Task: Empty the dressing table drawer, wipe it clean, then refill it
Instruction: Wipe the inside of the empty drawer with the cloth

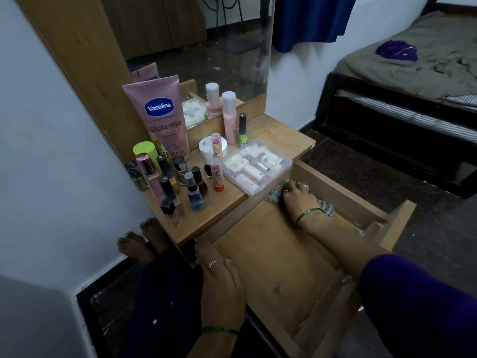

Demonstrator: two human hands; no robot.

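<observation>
Nearest the lens, left hand (222, 282) rests on the drawer's (281, 270) near-left rim, fingers laid along the edge and partly curled over it; judged to be steadying the pulled-out drawer. Drawer floor bare wood, nothing left inside that I can see.

Tabletop, left to centre: removed contents parked there. Vaseline tube (161, 115) upright against the mirror frame, cluster of nail polish bottles (178, 182) in front, clear lidded box (258, 165) of small tubes at the table edge, just beside the drawer opening.

Right hand (299, 197) presses a patterned cloth (276, 195) into the drawer's far-left corner, fingers bent over it, holding the cloth down.

Step in hand, by my reading: wiping. To do well, work the cloth along the back wall, then draw it toward the front in overlapping strokes; corners need a fingertip pushed in. Keep the arm low to avoid nudging the clear box off the edge.
</observation>
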